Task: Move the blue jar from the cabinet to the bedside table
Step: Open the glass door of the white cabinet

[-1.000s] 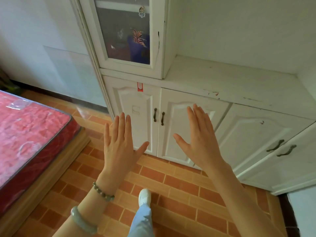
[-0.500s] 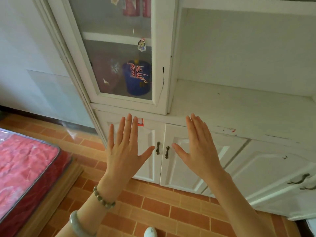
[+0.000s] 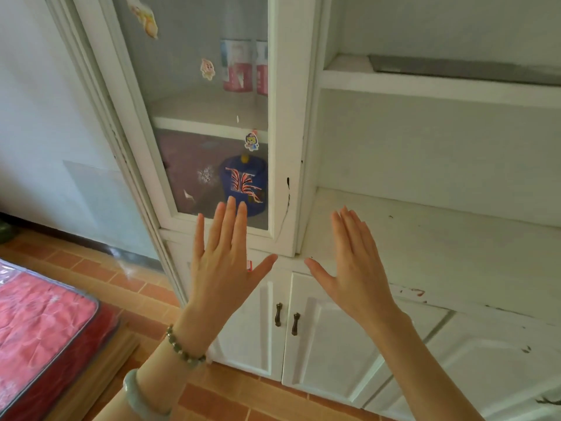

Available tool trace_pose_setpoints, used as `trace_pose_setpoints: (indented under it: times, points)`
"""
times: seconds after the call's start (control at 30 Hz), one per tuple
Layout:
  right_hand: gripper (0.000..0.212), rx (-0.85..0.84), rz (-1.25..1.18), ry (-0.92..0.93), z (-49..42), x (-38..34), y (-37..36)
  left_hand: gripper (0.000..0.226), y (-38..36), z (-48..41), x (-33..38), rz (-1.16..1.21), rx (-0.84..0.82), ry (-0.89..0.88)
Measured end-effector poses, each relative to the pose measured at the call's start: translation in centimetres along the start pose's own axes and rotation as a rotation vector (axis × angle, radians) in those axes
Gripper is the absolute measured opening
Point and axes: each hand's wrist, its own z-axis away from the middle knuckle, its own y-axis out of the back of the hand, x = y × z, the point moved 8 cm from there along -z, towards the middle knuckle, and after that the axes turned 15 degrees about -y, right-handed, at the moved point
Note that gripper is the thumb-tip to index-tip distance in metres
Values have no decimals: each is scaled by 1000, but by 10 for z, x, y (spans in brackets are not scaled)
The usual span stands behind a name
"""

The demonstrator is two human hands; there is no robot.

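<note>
- My left hand [image 3: 224, 262] was raised flat, fingers spread and thumb out, back toward me, gripping nothing.
- My right hand [image 3: 355, 265] was up beside it, fingers straight and close together, thumb angled toward the left thumb, a gap between the two thumbs; it too was empty.
- The blue jar [image 3: 244, 185] stood just above my left fingertips, behind the glass door [image 3: 194, 123] of the white cabinet [image 3: 288, 132], on the lowest glazed shelf; the door looked closed, though I could not be sure from this angle.
- The jar carried a red and white pattern and a small yellow knob on top.
- Two pink and white cans [image 3: 239, 66] sat on the shelf higher up, well above my left hand.
- Cartoon stickers [image 3: 251, 141] were stuck on the glass above the jar.
- Behind my right hand ran the open white counter [image 3: 440, 238], scuffed and bare there.
- Below both palms were the lower cupboard doors with two dark handles [image 3: 287, 319].
- Down beside my left wrist, which wore a bead bracelet [image 3: 183, 349] and a pale bangle [image 3: 138, 396], lay a red mattress [image 3: 39, 323] on the tiled floor [image 3: 127, 278].
</note>
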Motion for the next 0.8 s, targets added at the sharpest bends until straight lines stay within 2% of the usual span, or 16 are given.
trace_pose_setpoints:
  times: [0.4, 0.6, 0.8]
  points:
    - [79, 371, -66, 109, -122, -35, 119, 90, 100, -161, -23, -229, 336, -81]
    - [75, 513, -112, 196, -157, -52, 171, 84, 150, -225, -40, -358, 468, -81]
    - [73, 603, -102, 226, -181, -57, 205, 77, 181, -267, -32, -465, 591, -168]
